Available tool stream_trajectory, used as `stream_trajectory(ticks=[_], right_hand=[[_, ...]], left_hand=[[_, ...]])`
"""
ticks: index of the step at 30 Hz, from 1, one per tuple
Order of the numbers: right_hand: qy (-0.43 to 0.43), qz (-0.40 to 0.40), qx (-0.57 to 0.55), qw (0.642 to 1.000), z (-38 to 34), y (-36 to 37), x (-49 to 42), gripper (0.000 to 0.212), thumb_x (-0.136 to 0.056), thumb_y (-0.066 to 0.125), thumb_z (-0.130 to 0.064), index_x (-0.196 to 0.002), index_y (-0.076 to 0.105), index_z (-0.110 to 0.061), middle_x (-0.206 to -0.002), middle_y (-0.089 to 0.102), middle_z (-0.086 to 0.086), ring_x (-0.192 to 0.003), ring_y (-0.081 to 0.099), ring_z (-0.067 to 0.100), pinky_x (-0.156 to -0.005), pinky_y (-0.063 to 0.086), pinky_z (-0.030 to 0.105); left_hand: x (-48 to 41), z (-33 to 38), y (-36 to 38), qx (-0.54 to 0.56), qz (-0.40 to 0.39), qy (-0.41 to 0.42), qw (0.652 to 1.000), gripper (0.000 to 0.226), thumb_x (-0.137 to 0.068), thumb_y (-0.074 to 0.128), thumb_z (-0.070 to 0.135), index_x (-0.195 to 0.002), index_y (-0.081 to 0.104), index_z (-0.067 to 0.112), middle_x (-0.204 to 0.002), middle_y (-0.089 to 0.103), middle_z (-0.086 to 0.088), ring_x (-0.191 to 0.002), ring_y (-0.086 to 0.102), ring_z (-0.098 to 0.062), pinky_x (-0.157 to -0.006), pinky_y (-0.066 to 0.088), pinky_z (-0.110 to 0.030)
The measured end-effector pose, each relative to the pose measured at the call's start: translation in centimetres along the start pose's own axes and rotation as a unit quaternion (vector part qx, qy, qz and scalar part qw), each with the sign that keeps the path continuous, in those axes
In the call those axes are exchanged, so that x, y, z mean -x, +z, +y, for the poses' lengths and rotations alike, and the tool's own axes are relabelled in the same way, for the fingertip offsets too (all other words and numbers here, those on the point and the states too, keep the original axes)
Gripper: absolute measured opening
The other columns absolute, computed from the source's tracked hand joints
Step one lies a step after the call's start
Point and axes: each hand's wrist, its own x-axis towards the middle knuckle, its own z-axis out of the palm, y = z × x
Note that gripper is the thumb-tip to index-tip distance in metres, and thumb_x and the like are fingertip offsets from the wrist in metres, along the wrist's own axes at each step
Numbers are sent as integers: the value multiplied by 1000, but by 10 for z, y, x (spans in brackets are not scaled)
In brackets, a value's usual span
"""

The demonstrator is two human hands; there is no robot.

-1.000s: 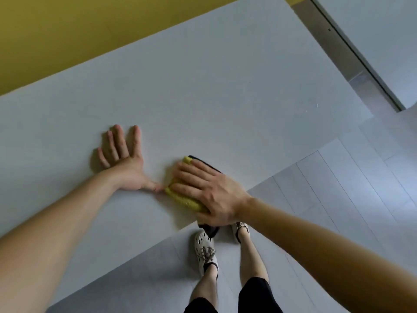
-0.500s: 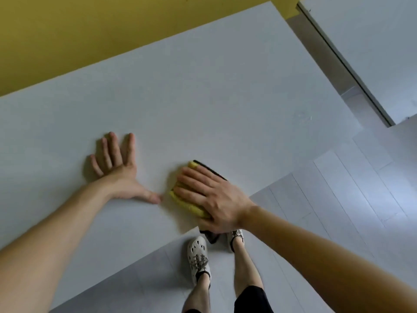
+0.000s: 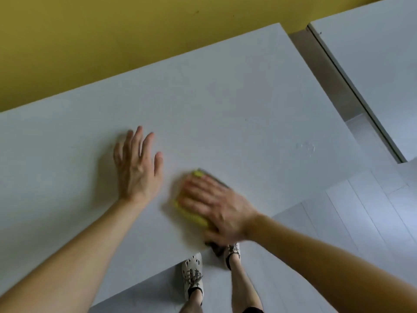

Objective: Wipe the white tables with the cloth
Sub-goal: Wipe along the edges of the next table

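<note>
A white table (image 3: 225, 98) fills most of the view, set against a yellow wall. My right hand (image 3: 216, 206) lies flat with straight fingers on a folded yellow and dark cloth (image 3: 191, 216), pressing it onto the table close to the near edge. The hand is motion-blurred and covers most of the cloth. My left hand (image 3: 137, 163) is to the left of the cloth, fingers straight and a little spread, over the tabletop; it holds nothing.
A second white table (image 3: 370, 64) stands at the upper right, separated by a narrow gap. Pale floor planks (image 3: 352, 222) lie to the right. My two feet in light shoes (image 3: 193, 273) stand below the table's near edge.
My left hand has lifted from its braced spot and shifted right toward the cloth. My right hand keeps sliding the cloth. The view has swung right, showing more of the second table.
</note>
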Motion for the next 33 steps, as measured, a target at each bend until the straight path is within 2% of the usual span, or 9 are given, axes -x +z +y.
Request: stream_trajectory(ticks=[4,8,11,15,19,22,26,30,33], right_hand=[[-145,-64,59,986,110,-38,-14,77,-98,66,-52,-165,45,-20,-174,38,11,-166,24,33,-135,13,59],[251,82,87,960,260,-105,-65,87,-92,42,-64,-167,40,-19,-175,34,13,-167,20,34,-136,3,55],[352,134,73,924,248,-97,-91,88,-89,46,-57,-166,42,-14,-175,32,18,-166,18,38,-137,5,53],[26,25,21,999,120,-44,-69,88,-89,67,-48,-165,45,-10,-173,35,22,-166,20,41,-136,10,58],[-246,-135,16,960,154,-60,-76,84,-91,69,-49,-166,44,-19,-177,31,11,-168,15,31,-136,9,55],[8,-16,89,996,267,-106,-129,81,-94,52,-55,-166,44,-19,-174,35,14,-166,22,34,-137,7,54],[309,127,83,939,285,-114,-165,82,-89,49,-50,-160,48,-8,-168,41,24,-163,27,43,-136,9,53],[-25,11,30,999,155,-62,-128,83,-96,63,-47,-166,41,-7,-172,36,23,-165,22,41,-135,12,57],[-200,-68,0,977,189,-72,-125,84,-92,76,-41,-164,46,-9,-171,40,17,-164,28,37,-134,20,57]], left_hand=[[-57,14,32,-19,7,-23,1000,61,-111,37,46,-167,37,21,-178,27,-10,-165,21,-36,-130,17,-65],[-57,8,45,-58,24,-15,998,62,-109,40,50,-167,39,26,-178,27,-10,-167,18,-36,-131,13,-64],[-56,10,40,-58,38,-10,998,62,-109,40,50,-166,41,25,-178,27,-9,-167,17,-34,-131,14,-64],[-56,15,37,-52,38,-18,998,61,-108,47,45,-164,47,23,-178,29,-9,-166,21,-34,-129,18,-66],[-56,14,35,-48,26,-18,998,61,-107,43,46,-164,47,22,-178,29,-8,-166,21,-34,-129,19,-67],[-59,12,33,-49,21,-24,998,62,-108,41,47,-165,46,23,-178,29,-8,-166,21,-34,-129,18,-66],[-61,12,31,-48,10,-24,999,63,-108,40,48,-166,44,24,-179,27,-6,-167,19,-31,-130,17,-66],[-58,13,30,-46,16,-22,999,66,-101,46,37,-166,44,22,-178,27,-7,-167,20,-31,-129,20,-67],[-59,12,29,-45,18,-13,999,66,-101,47,32,-166,43,22,-178,27,-8,-167,21,-33,-128,21,-68]])
